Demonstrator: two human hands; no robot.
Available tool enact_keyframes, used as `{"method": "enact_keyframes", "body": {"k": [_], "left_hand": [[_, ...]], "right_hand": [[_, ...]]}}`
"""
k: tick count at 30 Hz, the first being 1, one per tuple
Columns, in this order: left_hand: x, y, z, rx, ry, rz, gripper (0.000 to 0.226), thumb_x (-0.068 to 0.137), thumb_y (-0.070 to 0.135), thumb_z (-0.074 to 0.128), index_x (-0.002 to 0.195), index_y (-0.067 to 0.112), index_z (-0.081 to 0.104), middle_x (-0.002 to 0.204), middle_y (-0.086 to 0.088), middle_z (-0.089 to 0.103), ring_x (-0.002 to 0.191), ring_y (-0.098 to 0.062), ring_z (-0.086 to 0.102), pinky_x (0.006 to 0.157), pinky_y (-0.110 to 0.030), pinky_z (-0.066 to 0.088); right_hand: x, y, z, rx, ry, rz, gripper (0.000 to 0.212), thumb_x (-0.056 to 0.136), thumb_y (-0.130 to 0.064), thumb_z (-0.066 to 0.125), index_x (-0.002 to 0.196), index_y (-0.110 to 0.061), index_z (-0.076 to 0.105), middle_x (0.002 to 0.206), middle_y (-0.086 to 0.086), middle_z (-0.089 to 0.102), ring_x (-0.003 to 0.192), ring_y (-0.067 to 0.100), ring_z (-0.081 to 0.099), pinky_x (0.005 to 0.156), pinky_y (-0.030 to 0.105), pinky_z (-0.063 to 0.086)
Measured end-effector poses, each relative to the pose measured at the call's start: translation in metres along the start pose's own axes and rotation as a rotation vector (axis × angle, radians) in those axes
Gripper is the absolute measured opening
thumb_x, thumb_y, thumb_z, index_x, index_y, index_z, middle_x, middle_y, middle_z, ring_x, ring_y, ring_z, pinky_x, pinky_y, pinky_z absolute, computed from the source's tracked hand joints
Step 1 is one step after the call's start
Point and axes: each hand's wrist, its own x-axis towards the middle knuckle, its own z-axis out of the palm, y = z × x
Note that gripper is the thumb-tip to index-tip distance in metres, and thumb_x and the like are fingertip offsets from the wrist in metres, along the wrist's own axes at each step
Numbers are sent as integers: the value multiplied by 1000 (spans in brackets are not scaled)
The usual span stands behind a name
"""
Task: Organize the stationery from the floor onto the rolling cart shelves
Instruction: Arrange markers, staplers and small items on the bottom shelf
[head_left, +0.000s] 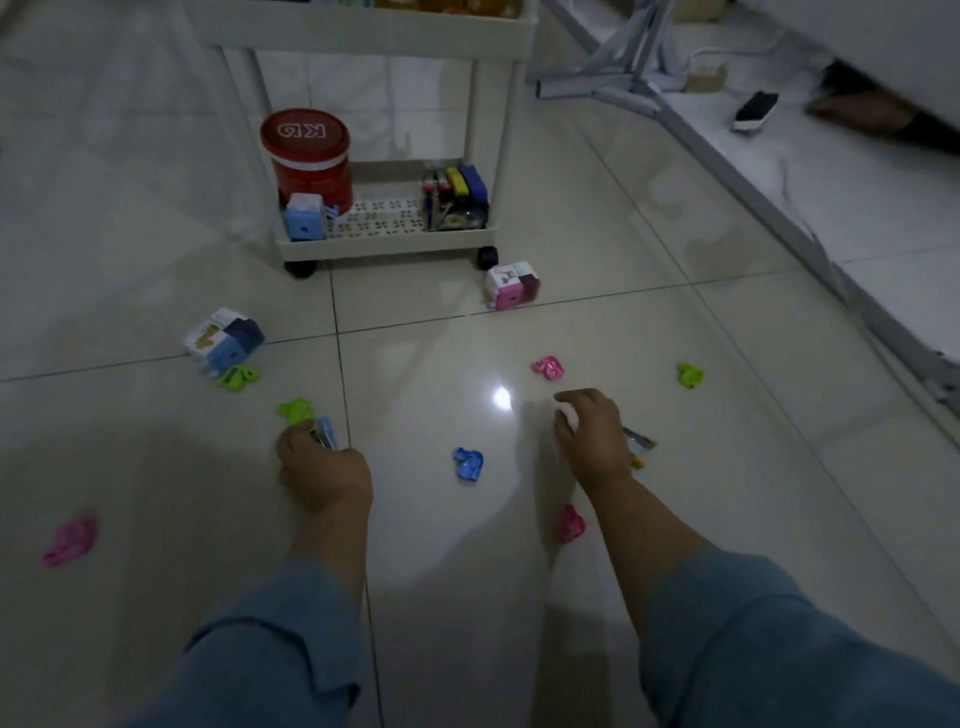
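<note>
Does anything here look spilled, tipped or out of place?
Yes. A pink piece, a green piece and a blue piece lie scattered on the floor. A blue-and-white box and a pink-and-white box lie tilted near the cart, not on its shelves. The left hand grips a light blue piece.

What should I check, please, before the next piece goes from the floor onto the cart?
1. Left hand grips the light blue piece: ok, fingers curled round it.
2. Right hand free: cannot tell; a pencil-like item shows at its far side, held or lying.
3. Room on the cart's bottom shelf: ok, bare between the blue box and the organizer.
4. Floor cleared: not ok; the blue piece, the pink box and others lie there.
</note>
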Motion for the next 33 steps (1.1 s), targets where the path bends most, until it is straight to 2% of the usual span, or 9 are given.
{"method": "enact_keyframes", "body": {"k": [5, 10, 13, 16, 20, 23, 27, 30, 33], "left_hand": [[-17, 23, 13, -240, 9, 133, 49, 74, -12, 55, 122, -5, 51, 120, -26, 53, 104, -40, 56, 95, -41, 46], [-25, 48, 25, -434, -164, 106, 56, 80, -10, 57, 130, 11, 45, 112, -15, 61, 92, -38, 63, 83, -53, 54], [-23, 61, 34, -513, -238, 79, 60, 80, -14, 56, 132, 12, 43, 94, 2, 58, 73, -17, 58, 61, -23, 57], [-16, 72, 43, -553, -314, 55, 65, 79, -14, 59, 133, 17, 42, 107, -1, 53, 75, -10, 55, 50, -14, 50], [5, 87, 50, -562, -324, 31, 62, 81, -6, 62, 135, 16, 41, 114, 0, 50, 78, 2, 53, 58, -11, 48], [27, 103, 45, -523, -304, 26, 55, 84, -4, 61, 135, 11, 43, 118, -3, 54, 82, -3, 56, 53, -5, 45], [42, 140, 27, -499, -209, 7, 49, 84, -4, 61, 131, 4, 48, 123, -19, 59, 108, -30, 59, 57, -4, 45], [47, 166, 13, -471, -190, 10, 45, 84, -2, 61, 128, 2, 51, 121, -22, 60, 111, -33, 58, 78, -24, 48], [59, 187, 13, -477, -187, 3, 43, 84, 4, 63, 126, 2, 53, 118, -22, 61, 111, -35, 58, 87, -35, 47]], "right_hand": [[7, 40, -18, -305, -132, 200, 40, 96, -23, 45, 135, -14, 48, 134, 11, 48, 121, 32, 43, 97, 38, 36], [17, 40, -8, -414, -202, 192, 29, 98, -21, 41, 122, -14, 56, 123, 11, 51, 112, 31, 46, 88, 35, 37], [28, 22, 3, -206, -136, 42, 25, 94, -17, 48, 114, -8, 60, 113, 14, 55, 103, 34, 51, 82, 34, 38], [50, -20, 17, 116, -38, -3, 24, 91, -15, 54, 111, -3, 62, 104, 17, 57, 95, 30, 54, 75, 27, 36], [86, -81, 43, 435, -10, -35, 25, 92, -11, 51, 114, -1, 56, 105, 11, 50, 88, 15, 47, 70, 16, 28], [111, -108, 62, 534, -87, -72, 26, 95, -13, 48, 118, -3, 54, 109, 6, 50, 91, 11, 46, 69, 13, 29], [136, -122, 63, 613, -132, 95, 25, 95, -16, 45, 113, -4, 58, 109, 16, 57, 96, 30, 57, 85, 39, 48], [151, -141, 50, 618, -210, 150, 25, 98, -17, 40, 102, -1, 58, 99, 20, 58, 94, 38, 58, 84, 51, 50], [168, -163, 36, 630, -253, 130, 29, 100, -23, 37, 87, -3, 54, 85, 16, 55, 84, 35, 60, 76, 41, 51]]}}
